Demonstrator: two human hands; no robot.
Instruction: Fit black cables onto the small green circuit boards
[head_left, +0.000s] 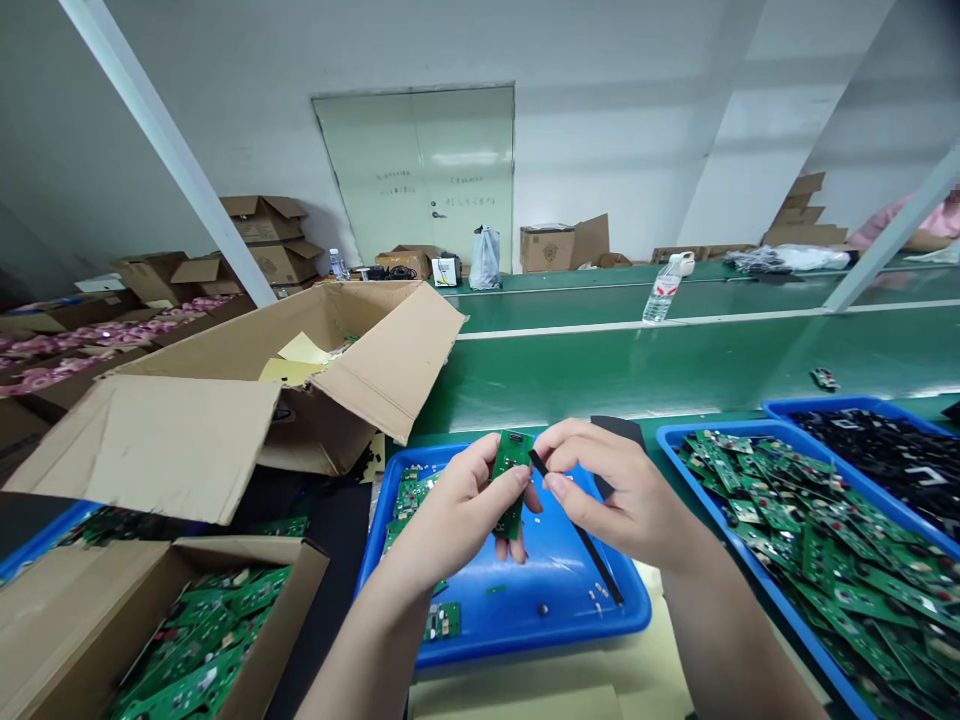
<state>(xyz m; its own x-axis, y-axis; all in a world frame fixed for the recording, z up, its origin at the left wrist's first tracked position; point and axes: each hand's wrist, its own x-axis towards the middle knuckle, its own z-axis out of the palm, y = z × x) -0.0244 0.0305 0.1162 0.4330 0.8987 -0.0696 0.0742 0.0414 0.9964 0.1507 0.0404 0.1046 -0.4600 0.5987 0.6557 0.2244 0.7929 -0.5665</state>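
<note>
My left hand (469, 500) grips a green circuit board (511, 458) upright above a blue tray (525, 642), thumb across its face. Pinched between the thumb and fingers of my right hand (604, 478) is a thin black strip (538, 462), its tip close to the board's right edge; whether they touch I cannot tell. Another black strip (598, 565) lies in the tray below, near small white bits. More circuit boards (442, 621) sit along the tray's left side, partly behind my left arm.
To the right, a second blue tray (679, 432) is heaped with boards, and another (780, 407) holds black parts. At left stand an open carton (405, 400) and a box of boards (304, 580). A water bottle (663, 292) is on the green bench; a person's pink sleeve shows far right.
</note>
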